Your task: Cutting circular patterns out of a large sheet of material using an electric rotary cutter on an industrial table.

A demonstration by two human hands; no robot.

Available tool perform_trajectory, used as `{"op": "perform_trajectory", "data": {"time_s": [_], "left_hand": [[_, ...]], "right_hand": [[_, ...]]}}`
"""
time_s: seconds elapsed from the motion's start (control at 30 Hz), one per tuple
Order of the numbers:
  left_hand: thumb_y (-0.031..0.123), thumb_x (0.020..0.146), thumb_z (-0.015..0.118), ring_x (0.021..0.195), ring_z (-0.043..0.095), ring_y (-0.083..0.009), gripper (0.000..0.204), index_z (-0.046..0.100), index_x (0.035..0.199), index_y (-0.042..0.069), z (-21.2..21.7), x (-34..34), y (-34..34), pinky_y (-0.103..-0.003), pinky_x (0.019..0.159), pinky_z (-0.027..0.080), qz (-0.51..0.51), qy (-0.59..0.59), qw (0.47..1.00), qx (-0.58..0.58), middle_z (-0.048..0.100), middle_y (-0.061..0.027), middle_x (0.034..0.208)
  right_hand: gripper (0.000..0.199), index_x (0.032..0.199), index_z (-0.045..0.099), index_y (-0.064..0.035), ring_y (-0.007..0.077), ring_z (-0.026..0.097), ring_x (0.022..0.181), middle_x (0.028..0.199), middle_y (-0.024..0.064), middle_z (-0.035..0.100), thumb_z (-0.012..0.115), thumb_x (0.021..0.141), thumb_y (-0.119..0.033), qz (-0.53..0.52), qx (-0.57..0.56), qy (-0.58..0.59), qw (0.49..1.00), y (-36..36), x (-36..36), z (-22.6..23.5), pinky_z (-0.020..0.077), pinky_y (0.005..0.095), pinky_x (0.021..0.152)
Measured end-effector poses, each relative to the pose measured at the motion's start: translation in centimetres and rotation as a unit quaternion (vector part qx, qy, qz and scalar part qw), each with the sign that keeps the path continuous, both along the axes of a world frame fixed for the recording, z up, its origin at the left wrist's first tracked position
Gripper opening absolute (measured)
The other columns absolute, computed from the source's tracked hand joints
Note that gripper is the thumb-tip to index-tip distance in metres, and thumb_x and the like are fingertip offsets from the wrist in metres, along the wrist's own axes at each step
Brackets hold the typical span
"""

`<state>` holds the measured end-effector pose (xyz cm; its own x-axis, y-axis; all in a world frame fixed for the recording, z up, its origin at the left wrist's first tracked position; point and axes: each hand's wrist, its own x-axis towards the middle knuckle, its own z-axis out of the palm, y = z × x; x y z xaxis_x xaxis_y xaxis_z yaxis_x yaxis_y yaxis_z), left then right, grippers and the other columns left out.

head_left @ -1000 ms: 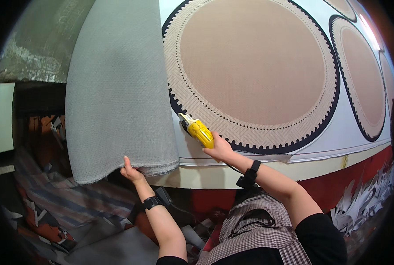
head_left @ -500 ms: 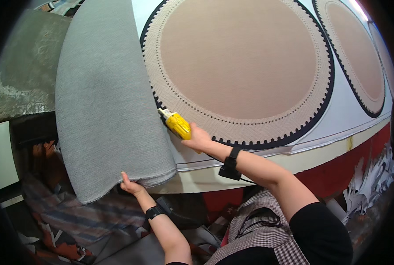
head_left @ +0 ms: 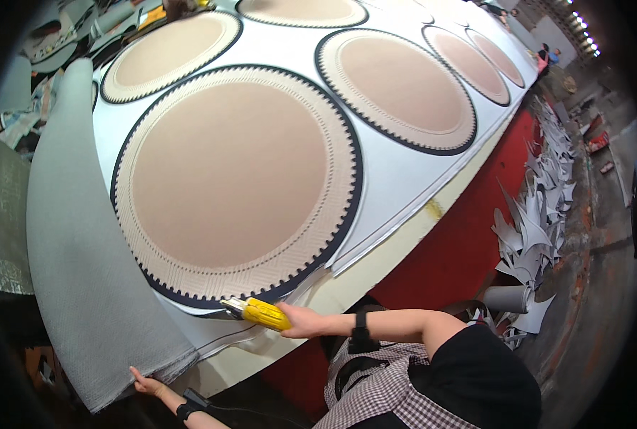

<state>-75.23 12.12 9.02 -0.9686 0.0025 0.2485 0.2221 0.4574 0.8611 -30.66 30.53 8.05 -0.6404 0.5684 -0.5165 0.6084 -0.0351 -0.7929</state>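
The right hand's fingers wrap the rear of a yellow, barrel-shaped handheld cutter, its long axis pointing left from the right hand along the near rim of the large, round tan rug panel, which lies flat with a cream band and dark toothed border. Left of that panel, grey woven-backed folded fabric meets the left hand, thumb over its edge, other fingers' grip impossible to tell.
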Motion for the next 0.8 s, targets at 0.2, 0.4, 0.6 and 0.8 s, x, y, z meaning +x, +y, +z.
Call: {"op": "perform_trajectory", "data": {"time_s": [0.2,0.4,0.6,0.8], "left_hand": [[0.034,0.075,0.066,0.061,0.053,-0.0196,0.045,0.056,0.069,-0.009,-1.1,2.4,4.6,-0.031,0.059,0.044,-0.061,-0.065,0.994,0.067,0.058,-0.0131,0.063],[0.030,0.075,0.065,0.060,0.054,-0.0198,0.040,0.055,0.070,-0.009,-5.5,16.4,28.6,-0.031,0.058,0.045,-0.240,-0.149,0.941,0.184,0.057,-0.0130,0.063],[0.026,0.075,0.064,0.060,0.055,-0.0201,0.036,0.054,0.071,-0.008,-6.1,29.5,39.4,-0.031,0.057,0.046,-0.396,-0.185,0.886,0.153,0.057,-0.0128,0.062],[0.023,0.074,0.063,0.059,0.056,-0.0204,0.031,0.053,0.072,-0.007,-8.3,43.1,43.2,-0.031,0.057,0.046,-0.505,-0.208,0.835,0.064,0.057,-0.0127,0.061]], "right_hand": [[0.066,0.120,0.037,-0.0014,0.0312,0.059,0.087,0.097,0.0219,0.057,0.067,0.071,-0.034,-0.109,0.047,0.011,0.993,-0.8,15.5,4.9,0.0476,0.0381,0.074],[0.072,0.125,0.035,0.0019,0.0221,0.047,0.109,0.115,0.0159,0.050,0.068,0.076,-0.039,-0.247,0.018,0.103,0.963,-3.9,27.1,4.6,0.0395,0.0306,0.091],[0.062,0.120,0.040,-0.0013,0.0155,0.045,0.102,0.108,0.0071,0.050,0.073,0.072,-0.023,-0.418,0.011,0.235,0.878,-4.8,38.2,10.3,0.0385,0.0328,0.089],[0.071,0.125,0.035,0.0021,0.0188,0.048,0.108,0.114,0.0146,0.050,0.069,0.076,-0.037,-0.470,-0.005,0.157,0.869,-4.6,52.1,7.8,0.0395,0.0302,0.090]]}}
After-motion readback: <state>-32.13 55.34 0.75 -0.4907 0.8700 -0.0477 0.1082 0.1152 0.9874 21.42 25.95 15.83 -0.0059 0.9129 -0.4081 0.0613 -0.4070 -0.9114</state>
